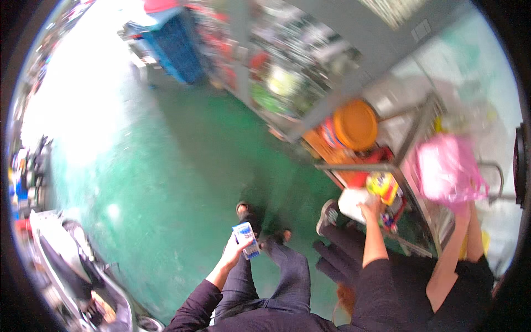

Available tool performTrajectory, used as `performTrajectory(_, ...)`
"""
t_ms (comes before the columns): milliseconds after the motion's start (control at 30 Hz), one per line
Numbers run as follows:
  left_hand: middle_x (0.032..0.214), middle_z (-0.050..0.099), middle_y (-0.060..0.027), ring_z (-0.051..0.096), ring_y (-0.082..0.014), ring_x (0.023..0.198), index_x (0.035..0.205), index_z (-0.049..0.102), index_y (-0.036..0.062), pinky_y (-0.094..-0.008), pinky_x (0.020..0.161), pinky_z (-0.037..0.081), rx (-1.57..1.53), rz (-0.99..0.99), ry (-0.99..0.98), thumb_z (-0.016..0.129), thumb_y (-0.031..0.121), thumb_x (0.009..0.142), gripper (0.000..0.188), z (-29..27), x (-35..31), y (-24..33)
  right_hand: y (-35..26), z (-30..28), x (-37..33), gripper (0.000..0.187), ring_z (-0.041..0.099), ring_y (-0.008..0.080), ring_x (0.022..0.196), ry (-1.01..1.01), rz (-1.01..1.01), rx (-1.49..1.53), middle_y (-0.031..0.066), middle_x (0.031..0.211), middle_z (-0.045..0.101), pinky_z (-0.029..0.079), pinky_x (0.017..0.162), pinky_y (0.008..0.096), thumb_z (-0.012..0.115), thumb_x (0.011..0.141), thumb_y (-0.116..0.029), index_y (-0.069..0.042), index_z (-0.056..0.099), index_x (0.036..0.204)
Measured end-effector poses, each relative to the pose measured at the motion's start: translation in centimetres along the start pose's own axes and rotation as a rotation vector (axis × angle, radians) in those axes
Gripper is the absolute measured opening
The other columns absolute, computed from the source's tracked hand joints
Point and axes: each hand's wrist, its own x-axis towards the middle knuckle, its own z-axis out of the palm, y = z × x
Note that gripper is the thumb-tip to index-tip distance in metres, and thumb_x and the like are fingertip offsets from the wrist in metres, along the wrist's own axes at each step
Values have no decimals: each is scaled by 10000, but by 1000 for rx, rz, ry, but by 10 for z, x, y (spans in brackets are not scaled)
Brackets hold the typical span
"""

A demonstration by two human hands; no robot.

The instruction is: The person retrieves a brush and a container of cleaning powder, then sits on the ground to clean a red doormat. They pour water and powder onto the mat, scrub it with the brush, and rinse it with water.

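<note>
My left hand [234, 250] is closed around a small blue-and-white box [246, 240], held out in front of my legs above the green floor. The kind of box cannot be made out, since the print is blurred. My right hand and forearm do not show. To my right stands another person in black short sleeves. That person's hand [371, 210] touches a white item [353, 203] beside a yellow-and-red packet [383, 187] on a metal-framed rack. Bare forearms [454, 243] on that side reach up to a pink plastic bag [448, 166].
An orange-lidded bucket [355, 124] stands on the metal-framed rack [362, 166]. Behind it is a grey-framed glass cabinet [239, 55] full of goods. A blue crate [174, 47] stands at the far left of it. A scooter [61, 254] is parked at lower left.
</note>
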Motion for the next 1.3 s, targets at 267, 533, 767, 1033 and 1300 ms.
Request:
performTrajectory(267, 1057, 600, -111, 609, -238, 917, 1165, 409, 58, -395, 837, 477, -217, 262, 250, 684, 189, 761, 506, -222, -185, 111, -165, -36, -256, 1012, 246, 410, 1245, -93, -2, -216, 223, 1354, 260, 240, 1015, 539, 848, 456, -187, -165, 269, 1285)
performTrajectory(533, 957, 602, -49, 591, -159, 863, 1067, 495, 75, -325, 794, 480, -304, 625, 683, 693, 122, 724, 399, -459, -244, 304, -442, -9, -417, 956, 295, 317, 1215, -279, -315, -366, 109, 1275, 300, 396, 937, 487, 857, 475, -284, -261, 309, 1257)
performTrajectory(767, 994, 598, -79, 589, -166, 882, 1160, 475, 78, -312, 768, 486, 141, 901, 796, 748, 186, 685, 558, -683, -155, 612, -785, 65, -501, 947, 236, 312, 1229, -320, -644, -451, 94, 1281, 253, 380, 925, 533, 850, 477, -337, -268, 309, 1251)
performTrajectory(1033, 953, 599, -106, 594, -217, 825, 1072, 495, 87, -367, 703, 503, 51, -269, 1624, 762, 243, 643, 528, -948, -126, 540, -1227, 118, -562, 976, 234, 363, 1217, -303, -1231, -519, 144, 1301, 237, 370, 886, 564, 838, 459, -357, -228, 312, 1271)
performTrajectory(1300, 938, 608, -108, 603, -265, 848, 1021, 544, 75, -376, 775, 490, -189, -558, 1580, 755, 257, 578, 523, -1009, -126, 588, -1613, 150, -599, 952, 262, 361, 1209, -241, -1309, -369, 153, 1294, 262, 364, 954, 491, 824, 432, -278, -162, 331, 1238)
